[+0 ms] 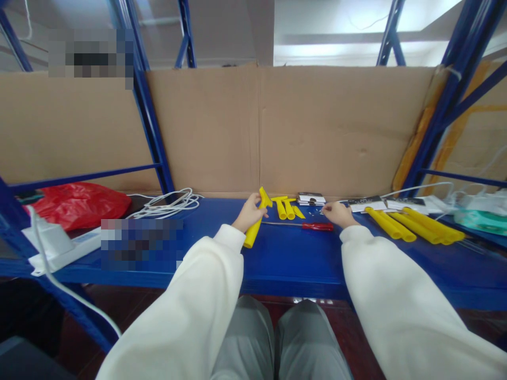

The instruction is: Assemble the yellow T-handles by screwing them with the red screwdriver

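Observation:
My left hand (pixel 249 213) is closed around a yellow T-shaped plastic handle (pixel 253 232), held tilted with its crosspiece up. My right hand (pixel 337 214) rests low over the blue tabletop, fingertips pinched beside several tiny metallic bits (pixel 317 212); whatever is between them is too small to make out. Between the hands lies a screwdriver with a red handle (pixel 317 227), its thin shaft pointing left. Just behind it are more yellow T-shaped handles (pixel 281 209) and a small yellow pointed piece (pixel 298 212).
Several yellow tube-like pieces (pixel 383 224) lie at right, before black-and-white packets (pixel 366 203). A small packet stack (pixel 311 199) sits at the back. On the left are coiled white cable (pixel 174 205), a red plastic bag (pixel 83 205) and a power strip (pixel 75 248). Cardboard (pixel 317 126) walls the rear.

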`<control>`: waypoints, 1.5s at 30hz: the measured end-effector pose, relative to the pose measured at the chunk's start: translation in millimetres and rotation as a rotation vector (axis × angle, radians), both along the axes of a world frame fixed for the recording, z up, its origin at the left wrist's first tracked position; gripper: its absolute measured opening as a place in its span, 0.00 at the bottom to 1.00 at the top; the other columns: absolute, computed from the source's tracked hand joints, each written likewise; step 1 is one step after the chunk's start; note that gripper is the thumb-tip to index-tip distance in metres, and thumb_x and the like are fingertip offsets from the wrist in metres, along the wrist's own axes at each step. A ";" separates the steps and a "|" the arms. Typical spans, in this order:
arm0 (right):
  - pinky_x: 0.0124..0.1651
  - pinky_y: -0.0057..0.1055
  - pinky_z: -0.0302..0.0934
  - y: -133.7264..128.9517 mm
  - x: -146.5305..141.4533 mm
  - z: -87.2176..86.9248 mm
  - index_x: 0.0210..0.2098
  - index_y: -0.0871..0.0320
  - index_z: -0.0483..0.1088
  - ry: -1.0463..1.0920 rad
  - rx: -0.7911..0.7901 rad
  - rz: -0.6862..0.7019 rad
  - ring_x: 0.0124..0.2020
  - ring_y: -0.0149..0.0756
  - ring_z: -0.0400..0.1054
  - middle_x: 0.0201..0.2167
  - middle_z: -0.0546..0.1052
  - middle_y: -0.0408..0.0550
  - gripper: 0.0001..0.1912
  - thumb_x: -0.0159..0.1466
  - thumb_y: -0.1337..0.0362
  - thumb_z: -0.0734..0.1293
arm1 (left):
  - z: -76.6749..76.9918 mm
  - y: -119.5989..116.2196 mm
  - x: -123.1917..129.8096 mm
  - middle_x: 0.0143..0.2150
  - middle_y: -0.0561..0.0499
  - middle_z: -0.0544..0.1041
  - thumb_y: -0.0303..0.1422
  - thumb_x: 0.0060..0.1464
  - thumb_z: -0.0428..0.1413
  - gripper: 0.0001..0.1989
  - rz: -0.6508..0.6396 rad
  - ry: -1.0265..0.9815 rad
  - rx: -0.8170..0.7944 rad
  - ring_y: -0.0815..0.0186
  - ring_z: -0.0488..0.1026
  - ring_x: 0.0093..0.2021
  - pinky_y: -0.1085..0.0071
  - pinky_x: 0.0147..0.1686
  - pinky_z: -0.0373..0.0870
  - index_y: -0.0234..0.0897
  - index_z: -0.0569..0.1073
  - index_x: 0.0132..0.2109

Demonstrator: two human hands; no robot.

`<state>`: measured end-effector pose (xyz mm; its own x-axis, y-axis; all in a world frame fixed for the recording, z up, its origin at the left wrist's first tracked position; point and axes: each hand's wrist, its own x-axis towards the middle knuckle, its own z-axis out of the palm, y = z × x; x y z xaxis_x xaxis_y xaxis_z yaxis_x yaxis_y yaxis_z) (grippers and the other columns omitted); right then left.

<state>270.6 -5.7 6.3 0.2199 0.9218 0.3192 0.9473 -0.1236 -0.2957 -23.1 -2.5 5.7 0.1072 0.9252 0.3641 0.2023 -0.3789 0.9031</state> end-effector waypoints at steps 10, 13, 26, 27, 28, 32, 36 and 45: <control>0.55 0.44 0.60 -7.6 -6.0 6.9 0.45 0.54 0.80 0.159 0.082 -0.092 0.54 0.50 0.72 0.47 0.81 0.54 0.17 0.64 0.64 0.61 | 20.5 9.6 97.3 0.32 0.43 0.80 0.24 0.52 0.54 0.10 -0.287 -0.387 -0.479 0.66 0.77 0.26 0.74 0.23 0.69 0.29 0.71 0.43; 0.56 0.45 0.61 -10.7 -5.7 8.3 0.46 0.54 0.80 0.189 0.092 -0.137 0.54 0.51 0.72 0.48 0.81 0.55 0.18 0.64 0.64 0.60 | 11.6 13.6 128.6 0.31 0.44 0.80 0.25 0.51 0.55 0.10 -0.305 -0.437 -0.541 0.65 0.78 0.29 0.74 0.25 0.71 0.30 0.73 0.43; 0.55 0.46 0.62 -13.5 -9.3 8.8 0.45 0.53 0.81 0.199 0.089 -0.167 0.54 0.52 0.72 0.49 0.81 0.55 0.18 0.62 0.66 0.62 | 7.0 3.4 153.6 0.30 0.46 0.79 0.20 0.54 0.51 0.12 -0.308 -0.472 -0.720 0.68 0.76 0.29 0.75 0.27 0.71 0.31 0.73 0.44; 0.56 0.45 0.62 -13.5 -9.3 8.9 0.45 0.53 0.80 0.201 0.086 -0.167 0.55 0.51 0.72 0.49 0.80 0.55 0.18 0.62 0.65 0.62 | 8.1 3.0 153.1 0.30 0.46 0.78 0.20 0.54 0.51 0.11 -0.296 -0.478 -0.705 0.68 0.76 0.28 0.76 0.26 0.70 0.30 0.73 0.43; 0.56 0.45 0.62 -13.4 -9.3 9.1 0.45 0.53 0.80 0.202 0.083 -0.168 0.55 0.51 0.72 0.49 0.80 0.55 0.18 0.62 0.65 0.62 | 9.9 2.9 152.3 0.30 0.45 0.78 0.20 0.54 0.51 0.10 -0.276 -0.481 -0.685 0.69 0.76 0.28 0.77 0.26 0.69 0.29 0.73 0.43; 0.56 0.45 0.61 -11.7 -10.8 9.9 0.44 0.52 0.81 0.200 0.059 -0.140 0.54 0.50 0.72 0.48 0.81 0.53 0.17 0.62 0.64 0.62 | 24.8 5.3 139.8 0.38 0.39 0.80 0.21 0.53 0.53 0.13 -0.166 -0.400 -0.495 0.65 0.78 0.32 0.76 0.28 0.72 0.27 0.73 0.47; 0.59 0.48 0.58 -10.1 -16.2 10.9 0.40 0.50 0.82 0.165 -0.016 0.070 0.53 0.49 0.72 0.44 0.83 0.47 0.17 0.61 0.65 0.62 | 45.2 9.8 102.6 0.57 0.42 0.77 0.16 0.44 0.55 0.34 -0.055 -0.191 -0.021 0.59 0.79 0.49 0.64 0.47 0.77 0.35 0.69 0.60; 0.61 0.41 0.59 -9.5 -31.3 10.3 0.41 0.48 0.83 0.085 -0.208 0.309 0.52 0.46 0.74 0.44 0.83 0.42 0.19 0.60 0.64 0.61 | 32.6 -3.8 11.4 0.67 0.55 0.69 0.15 0.52 0.49 0.36 0.142 0.795 0.541 0.64 0.66 0.66 0.65 0.66 0.62 0.46 0.71 0.64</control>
<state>239.3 -15.1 16.6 -0.0615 0.9919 0.1109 0.9225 0.0989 -0.3731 -11.7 -6.3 38.4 0.4059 0.6771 0.6139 0.7539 -0.6277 0.1938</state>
